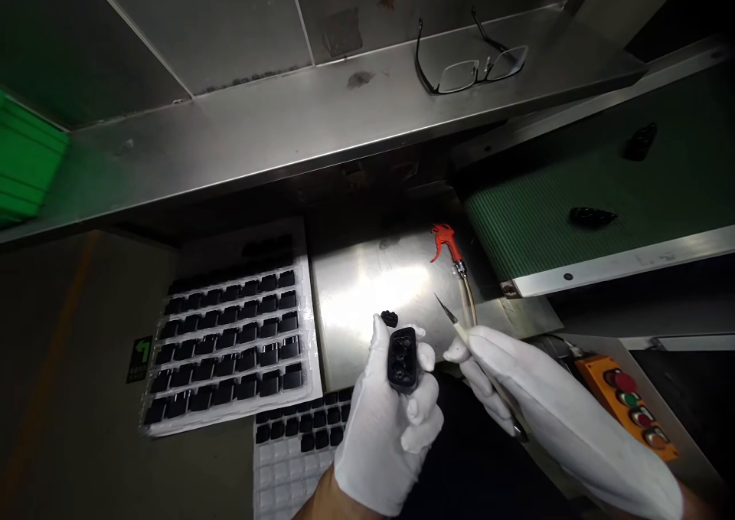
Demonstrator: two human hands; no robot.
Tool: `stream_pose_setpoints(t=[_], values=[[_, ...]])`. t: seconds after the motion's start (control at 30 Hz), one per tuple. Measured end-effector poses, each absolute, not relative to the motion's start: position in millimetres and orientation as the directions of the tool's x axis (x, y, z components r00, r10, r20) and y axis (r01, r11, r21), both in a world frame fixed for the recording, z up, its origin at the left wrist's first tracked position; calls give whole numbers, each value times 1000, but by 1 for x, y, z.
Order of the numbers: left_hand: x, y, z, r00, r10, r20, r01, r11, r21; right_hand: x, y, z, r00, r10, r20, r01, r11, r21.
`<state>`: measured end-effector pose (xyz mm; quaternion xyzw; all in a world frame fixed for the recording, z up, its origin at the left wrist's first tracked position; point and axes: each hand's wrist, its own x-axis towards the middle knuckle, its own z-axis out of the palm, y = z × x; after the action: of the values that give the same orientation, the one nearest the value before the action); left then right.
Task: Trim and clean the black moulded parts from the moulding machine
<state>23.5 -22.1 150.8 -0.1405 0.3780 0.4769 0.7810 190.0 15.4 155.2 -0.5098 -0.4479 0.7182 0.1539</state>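
Note:
My left hand point(393, 420), in a white glove, grips a small black oblong part point(403, 360) with rounded recesses along its face. My right hand point(505, 374), gloved too, is closed round a thin pale-handled tool with a dark pointed tip, which looks like a fine brush point(458, 327). Its tip points up and left, apart from the black part. Just beyond my left fingertips, a smaller black knobbly piece point(389, 318) lies on the metal table point(356, 275). Farther back is a red air blow gun point(444, 243) with a clear hose.
White trays point(315, 382) of black parts sit at left, with a partly filled tray point(281, 466) below. A green conveyor belt point(534, 191) at right carries two dark pieces point(592, 217). Glasses point(459, 76) rest on the shelf point(246, 145). An orange button box point(625, 405) stands right.

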Motion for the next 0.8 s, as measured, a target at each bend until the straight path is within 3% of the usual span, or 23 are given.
stream_pose_setpoints(t=[0.1,0.3,0.67,0.8], values=[[23,-23,150,269,645,-715,-842,518,150,188,18,169,-470,598,-650,249,-616,-747],[20,-22,147,221,714,-665,-832,494,253,184,16,206,-474,369,-799,440,-687,-578],[17,-33,151,-48,677,-734,-791,423,442,149,-5,206,-404,325,-855,586,-625,-515],[18,-33,149,-149,657,-739,-796,364,484,148,-8,208,-426,421,-801,526,-604,-598]])
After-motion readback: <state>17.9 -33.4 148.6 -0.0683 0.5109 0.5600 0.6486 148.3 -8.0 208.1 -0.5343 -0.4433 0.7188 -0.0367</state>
